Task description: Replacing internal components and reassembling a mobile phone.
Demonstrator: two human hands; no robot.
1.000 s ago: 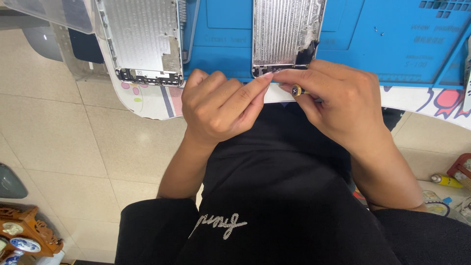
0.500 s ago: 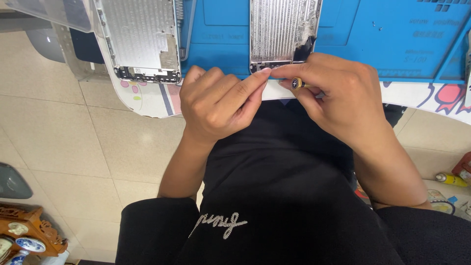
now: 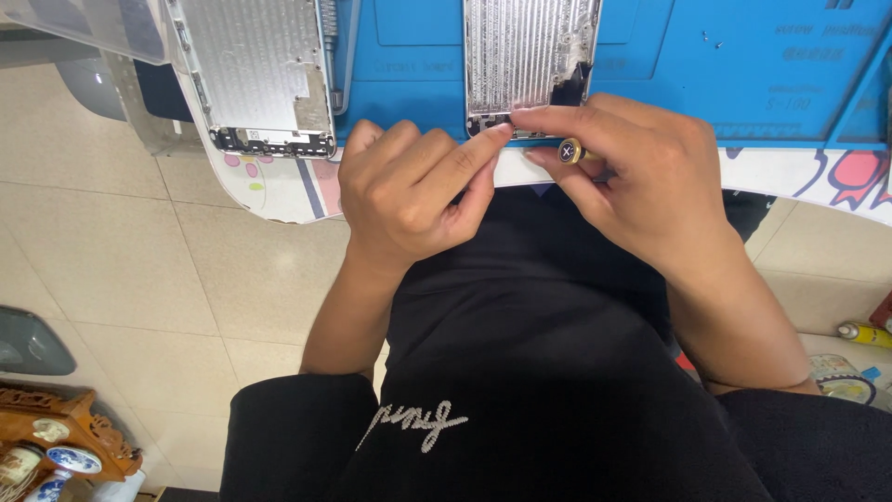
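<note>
Pinching a screwdriver [image 3: 571,151], right hand [image 3: 641,186] touches phone housing [image 3: 525,65].

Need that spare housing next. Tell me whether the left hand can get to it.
Probably yes: the left hand sits just right of the spare housing, with only bare mat between them.

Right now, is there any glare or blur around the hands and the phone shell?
Head view: even daylight, sharp focus; the phone shell shows bright streaky glare; soft shadow under the left hand and right hand; the screwdriver cap glints; the frame's edges bend slightly.
</note>
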